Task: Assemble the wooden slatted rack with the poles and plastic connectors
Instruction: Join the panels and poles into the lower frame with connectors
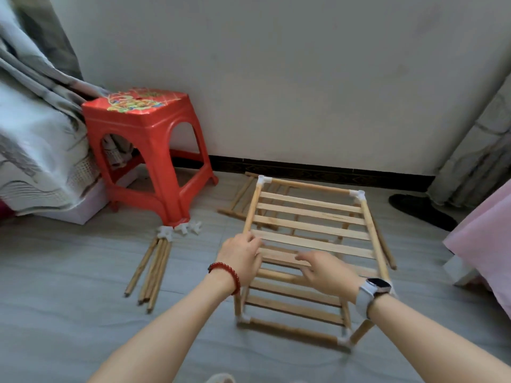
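On a grey tiled floor (69, 272), we work left to right: a red plastic stool (143, 150) stands by the wall, with loose white plastic connectors (181, 229) at its foot and a bundle of spare poles (150, 269) lying just in front of them. Right of these stands the half-built wooden slatted rack (312, 225), its top shelf carried on corner connectors, a lower shelf beneath, and another slatted panel (249, 200) flat on the floor behind it. The step, as we judge it, is seating the top shelf; it would go best if we pressed evenly on both sides so the poles enter the connectors straight rather than racking the frame. Our left hand (240, 254), wrist in a red bead bracelet (225, 275), curls its fingers round the rack's left rail at the near slats. Our right hand (326, 269), above a wrist watch (373, 288), rests on the slats with fingers loosely bent; whether it grips one we cannot tell.
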The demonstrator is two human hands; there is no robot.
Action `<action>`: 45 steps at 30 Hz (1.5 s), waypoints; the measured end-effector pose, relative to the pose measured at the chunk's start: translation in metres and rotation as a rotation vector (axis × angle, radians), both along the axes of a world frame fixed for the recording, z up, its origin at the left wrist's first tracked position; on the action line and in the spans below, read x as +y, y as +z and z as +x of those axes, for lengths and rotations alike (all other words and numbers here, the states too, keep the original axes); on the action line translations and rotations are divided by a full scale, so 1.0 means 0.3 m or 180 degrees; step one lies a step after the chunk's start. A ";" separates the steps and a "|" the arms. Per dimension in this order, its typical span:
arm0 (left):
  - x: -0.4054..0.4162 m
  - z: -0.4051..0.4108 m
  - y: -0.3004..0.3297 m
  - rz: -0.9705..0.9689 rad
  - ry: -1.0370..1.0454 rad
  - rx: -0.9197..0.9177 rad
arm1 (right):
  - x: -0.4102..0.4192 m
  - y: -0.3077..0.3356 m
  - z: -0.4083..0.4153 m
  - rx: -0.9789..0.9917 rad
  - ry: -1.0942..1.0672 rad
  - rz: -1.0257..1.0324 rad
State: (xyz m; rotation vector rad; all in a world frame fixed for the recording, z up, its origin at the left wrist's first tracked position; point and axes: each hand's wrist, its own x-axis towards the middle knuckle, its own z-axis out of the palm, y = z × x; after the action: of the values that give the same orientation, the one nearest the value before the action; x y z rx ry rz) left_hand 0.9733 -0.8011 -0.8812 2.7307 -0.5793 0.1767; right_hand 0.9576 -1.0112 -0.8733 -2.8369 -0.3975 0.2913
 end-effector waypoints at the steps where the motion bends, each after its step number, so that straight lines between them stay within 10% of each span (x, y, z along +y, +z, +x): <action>1: 0.067 0.001 0.019 -0.0008 0.0218 0.0017 | 0.063 0.012 0.014 -0.0105 0.0062 0.0136; 8: 0.552 -0.119 0.073 -0.0276 0.1829 0.0410 | 0.516 0.077 0.049 -0.0343 0.0554 0.0733; 19: 0.958 -0.067 -0.338 -0.0345 0.2715 0.1532 | 1.024 -0.316 0.223 0.0665 0.1235 -0.0131; 32: 1.030 0.348 -0.944 0.0429 0.2816 0.2276 | 1.072 -1.006 0.364 0.1418 0.0905 -0.1010; 38: 0.968 0.359 -1.028 0.0461 0.2851 0.1628 | 1.066 -1.050 0.353 0.1545 0.0934 -0.0927; 45: 0.898 0.308 -0.982 -0.0017 0.3195 0.2479 | 1.012 -0.972 0.385 0.1517 0.0698 -0.0439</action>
State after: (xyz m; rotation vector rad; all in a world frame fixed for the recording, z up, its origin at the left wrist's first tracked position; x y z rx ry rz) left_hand 1.0656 -0.5318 -1.1757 2.5135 0.9839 -0.6166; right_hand 1.0730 -0.7077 -1.1650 -2.7253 -0.5980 1.0467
